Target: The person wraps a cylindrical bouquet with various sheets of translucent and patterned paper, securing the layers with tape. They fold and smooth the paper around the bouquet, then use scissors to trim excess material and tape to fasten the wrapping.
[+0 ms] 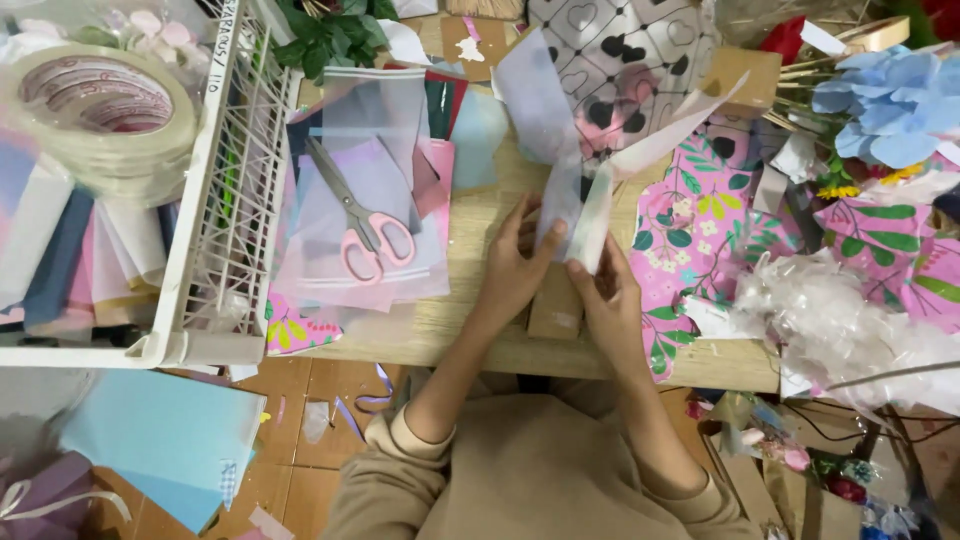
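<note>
My left hand (pixel 515 262) and my right hand (pixel 608 296) pinch the gathered lower end of a translucent white paper sheet (pixel 570 140). The sheet fans upward from my fingers over the wooden table (pixel 480 330). Under my hands stands a small brown cardboard box (pixel 556 305). Pink-handled scissors (pixel 362 218) lie on pale pastel sheets (pixel 340 270), a short way to the left of my left hand.
A white wire basket (pixel 225 200) at the left holds folded papers and a tape roll (pixel 95 105). Pink floral wrapping paper (pixel 690 240), crumpled clear plastic (pixel 850 330) and blue paper flowers (pixel 895 105) crowd the right. Heart-print paper (pixel 620 50) lies at the back. Light blue sheets (pixel 165 440) rest on the floor.
</note>
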